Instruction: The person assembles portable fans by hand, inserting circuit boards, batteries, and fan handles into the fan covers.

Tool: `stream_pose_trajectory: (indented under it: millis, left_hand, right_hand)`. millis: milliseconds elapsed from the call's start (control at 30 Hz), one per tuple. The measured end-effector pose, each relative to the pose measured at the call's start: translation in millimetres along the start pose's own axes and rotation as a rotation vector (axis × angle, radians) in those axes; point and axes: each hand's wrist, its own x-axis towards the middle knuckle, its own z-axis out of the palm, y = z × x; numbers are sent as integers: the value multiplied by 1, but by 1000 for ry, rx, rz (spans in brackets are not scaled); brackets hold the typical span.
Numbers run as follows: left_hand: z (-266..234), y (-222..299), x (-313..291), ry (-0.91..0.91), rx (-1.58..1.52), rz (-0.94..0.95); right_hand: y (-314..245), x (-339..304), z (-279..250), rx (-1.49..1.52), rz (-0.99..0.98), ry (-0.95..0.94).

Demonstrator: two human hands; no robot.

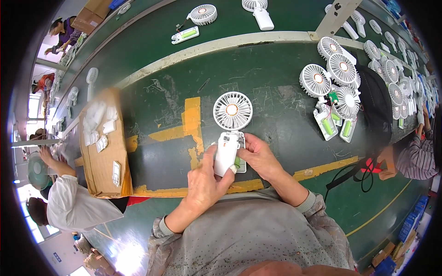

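Observation:
A white handheld fan (232,110) lies in front of me on the dark green bench, its round grille pointing away. Between the thumb and fingers of my left hand (202,181) is a white handle cover (225,154), tilted over the fan's handle and partly off it. My right hand (262,158) grips the right side of that handle, fingers at its upper edge. Beside the cover a strip of the green battery (237,162) shows inside the handle. The rest of the handle's inside is hidden by the cover and my fingers.
Several fans (341,69) with exposed batteries are piled at the right, next to a black bag (374,103). An open cardboard box (120,147) with white parts sits at the left. A metal rail (221,46) crosses behind. Co-workers are at both sides.

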Motion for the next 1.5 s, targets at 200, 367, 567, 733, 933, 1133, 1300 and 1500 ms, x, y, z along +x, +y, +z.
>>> stream_pose_trajectory:
  millis: [200,367,567,733,933,1133,1300,1500]
  left_hand:
    - [9,-1,1,-23,172,82]
    - [12,1,-2,-56,171,66]
    - [13,1,-2,-63,165,62]
    - [13,2,-1,-71,138,46]
    - [13,2,-2,-71,137,34]
    - [16,-2,-4,-71,192,81]
    - [18,-3,-6,-73,206,121]
    - [23,-9,-9,-58,223,178]
  right_hand:
    - [-3,-3,3,-77,-31,-4]
    - [-5,-6,-2,-73,-16,-78]
    - [-9,-7,-2,-54,-7,-79]
    - [-8,-9,-5,100,78,-87]
    - [-11,-10,-4,237,100,-153]
    - [-8,-9,-1,86,74,-178]
    - [-12,-13,4,62,100,-172]
    - [-5,-15,6,-63,44,-178]
